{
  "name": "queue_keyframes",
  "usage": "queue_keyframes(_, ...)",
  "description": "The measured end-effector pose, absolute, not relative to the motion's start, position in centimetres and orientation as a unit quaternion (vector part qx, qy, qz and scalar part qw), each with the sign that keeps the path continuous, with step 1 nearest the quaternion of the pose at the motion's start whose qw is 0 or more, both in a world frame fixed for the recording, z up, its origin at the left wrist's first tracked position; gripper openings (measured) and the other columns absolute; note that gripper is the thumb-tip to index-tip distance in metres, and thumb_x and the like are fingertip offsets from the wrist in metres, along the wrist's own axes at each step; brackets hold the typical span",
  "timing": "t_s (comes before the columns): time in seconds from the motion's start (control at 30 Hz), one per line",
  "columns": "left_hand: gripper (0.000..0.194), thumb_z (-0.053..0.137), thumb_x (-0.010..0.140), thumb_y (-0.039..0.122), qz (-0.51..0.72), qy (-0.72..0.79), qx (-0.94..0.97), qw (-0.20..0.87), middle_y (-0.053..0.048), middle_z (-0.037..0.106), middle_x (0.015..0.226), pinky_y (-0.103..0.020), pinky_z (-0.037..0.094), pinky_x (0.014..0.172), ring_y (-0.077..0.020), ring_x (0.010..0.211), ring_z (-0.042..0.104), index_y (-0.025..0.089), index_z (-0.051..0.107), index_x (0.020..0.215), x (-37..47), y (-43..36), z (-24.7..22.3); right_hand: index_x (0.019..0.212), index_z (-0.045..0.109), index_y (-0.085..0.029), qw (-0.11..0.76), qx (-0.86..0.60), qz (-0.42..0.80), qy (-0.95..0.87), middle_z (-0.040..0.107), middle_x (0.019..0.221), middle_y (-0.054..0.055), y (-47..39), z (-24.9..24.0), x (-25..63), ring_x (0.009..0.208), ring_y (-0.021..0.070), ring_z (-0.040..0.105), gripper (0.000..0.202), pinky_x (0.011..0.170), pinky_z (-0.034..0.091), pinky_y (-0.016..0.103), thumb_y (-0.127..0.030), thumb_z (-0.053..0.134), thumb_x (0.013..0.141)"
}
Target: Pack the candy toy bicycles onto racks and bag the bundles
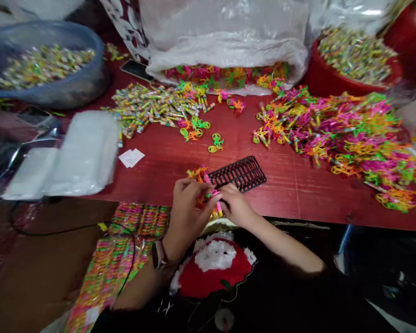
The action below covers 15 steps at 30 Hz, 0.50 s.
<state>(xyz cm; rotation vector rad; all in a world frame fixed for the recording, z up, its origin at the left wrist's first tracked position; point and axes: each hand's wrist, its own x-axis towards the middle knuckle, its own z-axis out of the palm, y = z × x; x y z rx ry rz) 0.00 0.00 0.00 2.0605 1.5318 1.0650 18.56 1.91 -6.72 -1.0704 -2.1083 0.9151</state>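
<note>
My left hand [190, 208], with a watch on its wrist, is closed around a few small pink, orange and yellow plastic pieces [217, 210] at the table's front edge. My right hand [235, 203] meets it from the right, fingers pressed together at the same pieces; its fingertips are partly hidden. Just beyond both hands a black plastic rack [242, 173] with rows of slots lies tilted on the red table [280, 185]. Orange and pink pieces [198, 173] stick up at the rack's left end.
Small bicycle-shaped pieces [215, 143] lie beyond the rack. Wrapped sticks [152, 108] are heaped at back left, colourful toys [350, 129] at right. Plastic bags [86, 152], a blue basin [72, 83], a red basin [315, 74] and a white sack [225, 51] surround them.
</note>
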Motion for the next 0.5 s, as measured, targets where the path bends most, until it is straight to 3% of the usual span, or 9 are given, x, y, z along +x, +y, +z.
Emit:
queue_keyframes(0.13, 0.014, 0.078, 0.092, 0.029, 0.386, 0.53, 0.734, 0.178, -0.005, 0.071, 0.091, -0.037, 0.048, 0.088, -0.0243, 0.1, 0.056, 0.019, 0.072, 0.101, -0.8, -0.3, 0.0, 0.113, 0.074, -0.025, 0.354, -0.435, 0.326, -0.761, 0.072, 0.12, 0.008, 2.6, -4.1, 23.0, 0.111, 0.0231, 0.067, 0.017, 0.099, 0.055, 0.042, -0.026, 0.068, 0.096)
queue_keyframes(0.27, 0.008, 0.077, 0.094, 0.03, 0.383, 0.505, 0.755, 0.168, -0.004, 0.074, 0.09, -0.038, 0.047, 0.091, -0.0253, 0.103, 0.056, 0.022, 0.076, 0.096, -1.4, -0.3, -0.3, 0.108, 0.074, -0.018, 0.396, -0.689, 0.007, -0.607, 0.072, 0.111, 0.015, 4.9, -3.1, 33.4, 0.112, 0.0301, 0.063, 0.021, 0.109, 0.045, 0.053, -0.031, 0.06, 0.099)
queue_keyframes(0.33, 0.009, 0.076, 0.094, 0.032, 0.385, 0.492, 0.763, 0.166, -0.004, 0.075, 0.089, -0.039, 0.047, 0.091, -0.0254, 0.101, 0.056, 0.023, 0.078, 0.096, -1.5, -0.1, -0.3, 0.115, 0.074, -0.014, 0.336, -0.783, -0.094, -0.515, 0.068, 0.121, 0.021, 5.8, -3.4, 38.7, 0.12, 0.0355, 0.057, 0.03, 0.111, 0.039, 0.059, -0.032, 0.059, 0.097)
queue_keyframes(0.4, 0.01, 0.075, 0.095, 0.033, 0.382, 0.484, 0.769, 0.17, -0.004, 0.075, 0.09, -0.039, 0.046, 0.091, -0.0252, 0.1, 0.055, 0.023, 0.079, 0.096, -1.4, 0.0, -0.3, 0.119, 0.073, -0.011, 0.272, -0.814, -0.091, -0.505, 0.069, 0.119, 0.023, 6.3, -4.0, 42.1, 0.114, 0.0357, 0.058, 0.036, 0.106, 0.043, 0.056, -0.035, 0.059, 0.095)
queue_keyframes(0.5, 0.011, 0.072, 0.097, 0.031, 0.368, 0.48, 0.775, 0.181, -0.004, 0.076, 0.093, -0.039, 0.046, 0.092, -0.0249, 0.101, 0.055, 0.024, 0.08, 0.099, -1.2, 0.2, -0.3, 0.1, 0.078, -0.009, 0.195, -0.821, -0.061, -0.534, 0.073, 0.102, 0.022, 5.8, -4.6, 43.4, 0.099, 0.033, 0.063, 0.03, 0.097, 0.047, 0.048, -0.028, 0.056, 0.093)
